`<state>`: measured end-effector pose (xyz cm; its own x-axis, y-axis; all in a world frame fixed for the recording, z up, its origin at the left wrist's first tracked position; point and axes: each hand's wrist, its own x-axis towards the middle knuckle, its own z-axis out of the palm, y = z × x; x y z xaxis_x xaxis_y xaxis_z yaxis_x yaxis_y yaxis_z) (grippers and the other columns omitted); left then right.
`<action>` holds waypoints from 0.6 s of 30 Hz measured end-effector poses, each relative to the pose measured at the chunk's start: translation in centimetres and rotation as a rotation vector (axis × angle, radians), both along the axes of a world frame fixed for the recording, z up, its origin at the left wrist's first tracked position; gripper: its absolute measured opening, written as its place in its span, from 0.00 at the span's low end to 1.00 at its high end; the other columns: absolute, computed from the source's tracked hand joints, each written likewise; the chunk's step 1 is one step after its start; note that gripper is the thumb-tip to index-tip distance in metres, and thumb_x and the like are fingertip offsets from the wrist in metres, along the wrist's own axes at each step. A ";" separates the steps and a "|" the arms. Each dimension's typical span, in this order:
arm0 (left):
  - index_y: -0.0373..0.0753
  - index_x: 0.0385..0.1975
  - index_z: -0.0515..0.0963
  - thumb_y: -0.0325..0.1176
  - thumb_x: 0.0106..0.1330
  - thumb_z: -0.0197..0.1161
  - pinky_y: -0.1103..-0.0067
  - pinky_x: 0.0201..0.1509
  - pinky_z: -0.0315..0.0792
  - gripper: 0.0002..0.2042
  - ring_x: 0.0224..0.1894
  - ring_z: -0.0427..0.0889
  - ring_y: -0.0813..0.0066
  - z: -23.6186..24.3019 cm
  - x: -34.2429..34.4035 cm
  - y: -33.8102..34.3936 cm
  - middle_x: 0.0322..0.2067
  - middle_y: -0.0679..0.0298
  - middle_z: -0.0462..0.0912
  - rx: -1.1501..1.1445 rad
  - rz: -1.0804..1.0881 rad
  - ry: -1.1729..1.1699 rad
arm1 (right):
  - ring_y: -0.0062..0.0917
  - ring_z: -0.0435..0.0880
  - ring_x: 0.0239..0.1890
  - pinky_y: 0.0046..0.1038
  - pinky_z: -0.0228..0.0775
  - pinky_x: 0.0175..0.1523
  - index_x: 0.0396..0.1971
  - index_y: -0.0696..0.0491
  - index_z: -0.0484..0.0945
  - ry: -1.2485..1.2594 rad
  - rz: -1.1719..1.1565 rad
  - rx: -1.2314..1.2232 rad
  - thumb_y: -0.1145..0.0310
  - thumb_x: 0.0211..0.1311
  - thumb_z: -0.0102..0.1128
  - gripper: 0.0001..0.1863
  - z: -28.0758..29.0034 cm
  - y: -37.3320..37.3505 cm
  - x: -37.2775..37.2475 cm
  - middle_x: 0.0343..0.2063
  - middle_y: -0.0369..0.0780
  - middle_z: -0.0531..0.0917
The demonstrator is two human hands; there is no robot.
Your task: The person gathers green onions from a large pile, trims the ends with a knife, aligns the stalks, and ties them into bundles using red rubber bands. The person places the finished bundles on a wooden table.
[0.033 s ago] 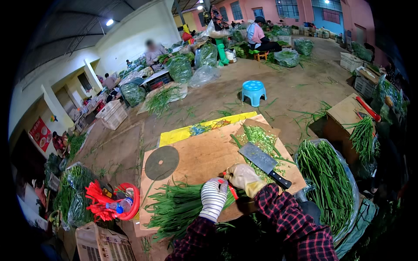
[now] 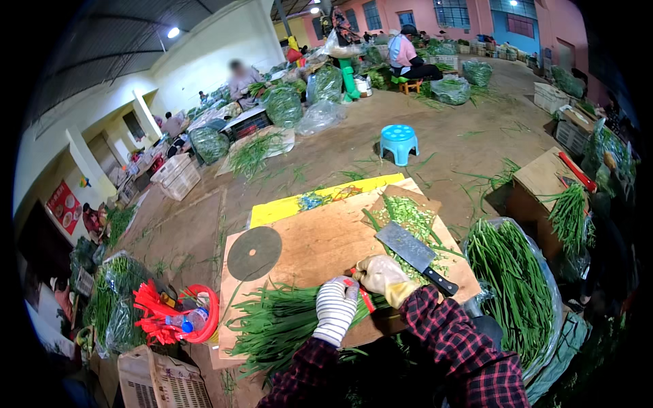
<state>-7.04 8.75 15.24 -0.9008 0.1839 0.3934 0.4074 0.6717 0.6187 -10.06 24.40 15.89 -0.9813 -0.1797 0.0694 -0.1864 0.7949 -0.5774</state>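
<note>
A bundle of long, thin green stalks [image 2: 279,319], like chives, lies across the wooden board [image 2: 306,238] on my lap side. My left hand [image 2: 336,309], in a white striped glove, rests on the bundle with its fingers closed at a red tie [image 2: 367,300]. Beside it my right hand [image 2: 382,277], in a cream glove, pinches by the same tie; its fingertips partly hide what they grip. Just right of my right hand a cleaver [image 2: 408,246] with a black handle lies flat over chopped pale-green stalk ends [image 2: 408,212].
A round dark disc [image 2: 254,253] lies on the board's left. Red ties [image 2: 156,314] and a plastic bottle sit with a red basket [image 2: 204,326] at left. A large bag of green stalks [image 2: 510,292] stands at right. Beyond are a blue stool [image 2: 399,141] and a seated person [image 2: 408,58].
The whole view has shifted very slightly. Both hands keep the same grip by the red tie, and the bundle and cleaver stay in place.
</note>
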 end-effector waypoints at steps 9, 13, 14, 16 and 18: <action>0.35 0.32 0.79 0.37 0.62 0.61 0.63 0.42 0.73 0.11 0.36 0.80 0.46 0.0 -6.0 0.2 0.30 0.46 0.81 -0.254 -0.028 -0.215 | 0.43 0.84 0.40 0.39 0.75 0.48 0.35 0.50 0.85 -0.010 -0.127 0.094 0.52 0.58 0.58 0.18 -2.7 -0.3 -5.2 0.34 0.49 0.85; 0.35 0.35 0.80 0.38 0.61 0.60 0.61 0.44 0.74 0.12 0.37 0.80 0.46 -0.5 -6.1 -0.8 0.32 0.46 0.82 -0.262 -0.062 -0.179 | 0.43 0.82 0.44 0.39 0.74 0.50 0.37 0.50 0.85 -0.129 -0.101 0.117 0.51 0.58 0.58 0.19 -1.5 -0.9 -5.4 0.35 0.50 0.84; 0.35 0.36 0.80 0.38 0.62 0.60 0.61 0.44 0.74 0.12 0.36 0.81 0.47 0.2 -5.6 -0.4 0.31 0.47 0.82 -0.294 -0.096 -0.154 | 0.44 0.82 0.44 0.39 0.73 0.50 0.38 0.49 0.85 -0.175 -0.114 0.065 0.50 0.58 0.58 0.19 -1.4 -0.5 -5.2 0.36 0.51 0.84; 0.35 0.36 0.80 0.37 0.63 0.58 0.61 0.44 0.74 0.11 0.37 0.81 0.48 0.5 -5.2 0.3 0.31 0.48 0.82 -0.373 -0.152 -0.117 | 0.44 0.82 0.43 0.38 0.73 0.48 0.39 0.49 0.84 -0.248 -0.071 0.021 0.50 0.58 0.58 0.19 -1.7 0.5 -5.6 0.36 0.51 0.84; 0.37 0.32 0.80 0.33 0.62 0.55 0.64 0.44 0.75 0.08 0.37 0.83 0.56 2.8 -4.9 0.9 0.31 0.53 0.83 -0.668 -0.248 -0.101 | 0.43 0.83 0.41 0.36 0.73 0.44 0.39 0.51 0.84 -0.312 0.024 -0.065 0.52 0.57 0.59 0.19 -2.0 1.2 -6.3 0.37 0.50 0.84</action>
<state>-11.94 9.67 18.08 -0.8274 0.5600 0.0420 0.5593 0.8151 0.1510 -16.39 25.64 13.91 -0.9527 -0.2079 -0.2218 -0.0107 0.7521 -0.6589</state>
